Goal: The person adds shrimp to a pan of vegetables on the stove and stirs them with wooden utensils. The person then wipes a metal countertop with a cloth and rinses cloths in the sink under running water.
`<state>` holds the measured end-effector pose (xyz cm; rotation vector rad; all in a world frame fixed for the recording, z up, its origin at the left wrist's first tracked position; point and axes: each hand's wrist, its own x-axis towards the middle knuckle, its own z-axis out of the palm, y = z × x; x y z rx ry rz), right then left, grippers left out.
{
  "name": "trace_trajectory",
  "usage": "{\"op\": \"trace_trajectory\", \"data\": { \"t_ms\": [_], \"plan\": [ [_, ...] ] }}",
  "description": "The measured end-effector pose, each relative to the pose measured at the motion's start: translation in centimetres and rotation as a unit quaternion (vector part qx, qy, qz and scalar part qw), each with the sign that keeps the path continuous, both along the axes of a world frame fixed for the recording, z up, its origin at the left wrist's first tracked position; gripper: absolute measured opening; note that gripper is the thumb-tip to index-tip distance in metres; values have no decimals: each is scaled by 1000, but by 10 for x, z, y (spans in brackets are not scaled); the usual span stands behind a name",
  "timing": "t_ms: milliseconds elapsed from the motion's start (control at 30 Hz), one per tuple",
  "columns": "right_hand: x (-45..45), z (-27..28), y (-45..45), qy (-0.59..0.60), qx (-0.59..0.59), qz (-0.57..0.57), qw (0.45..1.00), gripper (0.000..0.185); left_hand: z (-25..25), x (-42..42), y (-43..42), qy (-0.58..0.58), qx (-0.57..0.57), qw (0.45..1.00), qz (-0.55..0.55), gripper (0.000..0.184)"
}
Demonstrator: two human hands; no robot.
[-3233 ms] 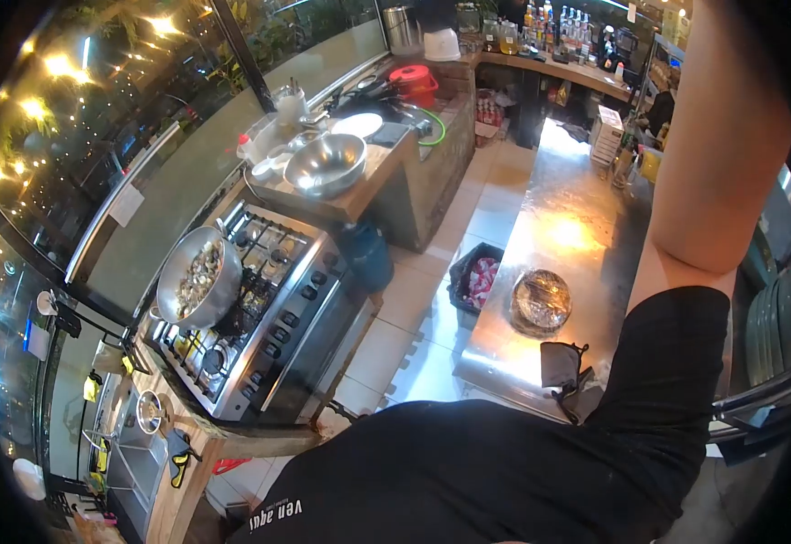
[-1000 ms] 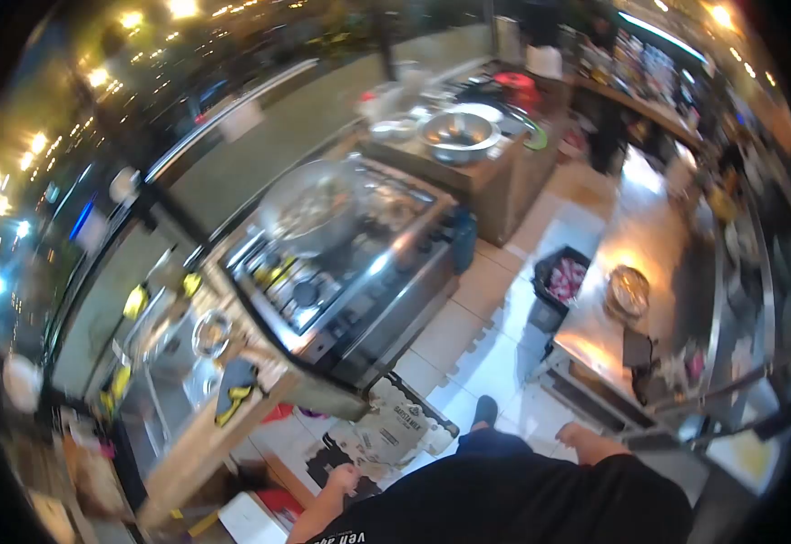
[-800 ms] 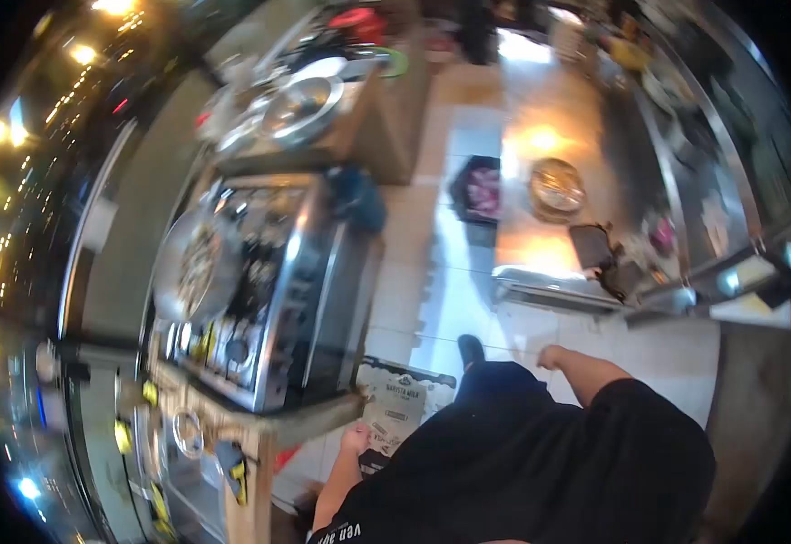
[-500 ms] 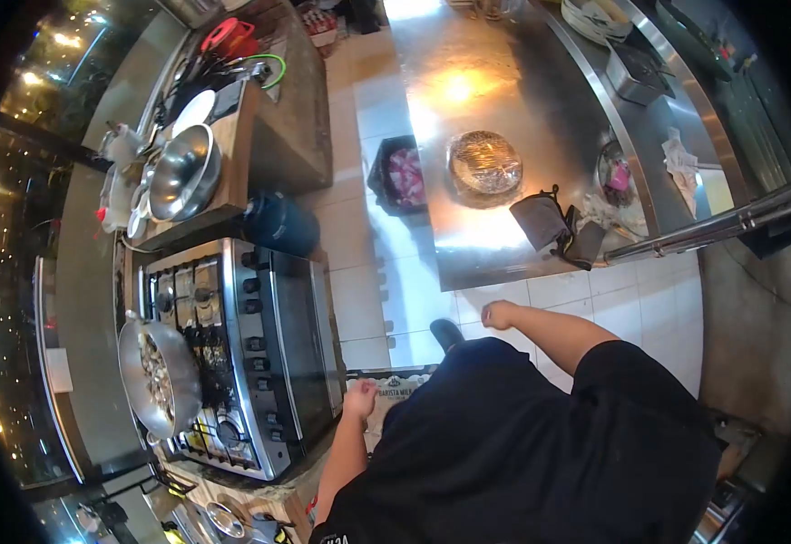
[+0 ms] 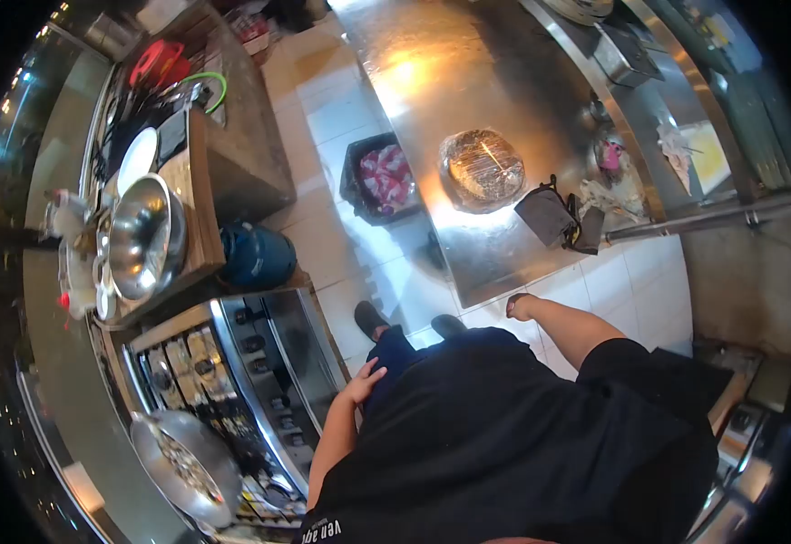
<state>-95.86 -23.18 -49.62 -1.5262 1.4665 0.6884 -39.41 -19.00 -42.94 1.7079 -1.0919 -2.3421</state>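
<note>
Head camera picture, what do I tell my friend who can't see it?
Someone in a black shirt stands on a tiled kitchen floor, left hand by the dark trousers, right hand near the end of a steel table. A plastic-wrapped round thing sits on the table; to the left, a big metal pan of food sits on a stove.

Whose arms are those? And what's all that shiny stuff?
They're a person's, not a robot's. The camera sits on that person's head, looking down past the black shirt. The left hand, by the dark trousers, looks empty; the right hand hangs near the steel table, and I can't tell if it holds anything. On that table are a round thing in shiny wrap and a grey thing with straps. On the stove sits a big metal pan of food.
</note>
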Motion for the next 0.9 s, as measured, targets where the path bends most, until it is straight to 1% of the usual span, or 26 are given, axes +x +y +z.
{"op": "trace_trajectory", "data": {
  "t_ms": [33,67,100,133,167,200,233,267,300,333,367,400,433,467,500,533,567,600,633,667,700,733,767,800,867,900],
  "plan": [
    [6,8,5,-3,-15,0,1000,26,5,16,-15,6,0,1000,-18,88],
    [6,15,9,-43,-71,-5,997,30,7,32,-36,-9,-3,999,-49,91],
    [10,18,11,-30,-73,-18,997,30,7,47,-56,-21,-3,997,-78,95],
    [15,20,17,-70,-65,-88,992,33,6,63,-74,-111,-23,978,-177,89],
    [24,37,16,-83,-53,-150,984,35,-1,79,-95,-196,-48,942,-269,83],
    [33,56,15,-96,-44,-213,971,37,-25,92,-108,-259,-93,883,-381,76],
    [53,83,10,-87,-30,-270,959,38,-49,104,-117,-320,-138,804,-481,69],
    [67,99,12,-92,-39,-331,938,33,-48,108,-134,-313,-141,805,-485,69],
    [78,109,15,-88,-40,-337,937,33,-41,109,-162,-301,-146,774,-538,64],
    [89,115,23,-101,-35,-445,889,31,-36,108,-186,-290,-150,739,-590,59],
    [101,118,34,-115,-31,-547,829,29,-35,107,-207,-287,-150,734,-596,59],
    [104,111,52,-100,-34,-541,835,29,-32,105,-231,-268,-138,825,-479,55],
    [96,82,76,-94,-22,-510,855,29,-27,102,-257,-243,-126,896,-350,52],
    [96,83,90,-95,5,-491,866,27,-8,93,-274,-243,-134,893,-354,52],
    [103,92,97,-77,17,-499,863,27,30,76,-285,-312,-195,855,-366,46],
    [107,106,100,-106,13,-552,827,29,51,64,-301,-379,-255,808,-371,40],
    [112,113,101,-147,14,-663,734,41,46,65,-318,-379,-264,806,-369,40],
    [115,128,96,-209,11,-736,644,54,36,74,-328,-301,-408,755,-416,37],
    [119,139,87,-214,7,-733,646,54,27,83,-334,-216,-537,680,-450,34],
    [122,147,75,-238,-21,-774,587,60,17,89,-340,-222,-543,677,-445,34],
    [123,149,65,-262,-47,-809,524,66,8,95,-345,-185,-564,648,-476,33],
    [119,141,41,-274,-55,-811,515,70,13,93,-371,-160,-587,610,-507,32],
    [125,133,40,-279,-58,-817,502,74,23,93,-379,-173,-590,603,-508,32],
    [126,128,35,-304,-70,-804,506,75,36,93,-385,-170,-598,590,-515,31],
    [132,115,19,-282,-91,-809,508,73,78,92,-403,-182,-596,564,-541,29],
    [131,113,17,-284,-77,-818,495,70,95,90,-414,-196,-590,554,-554,29]
  ]
}}
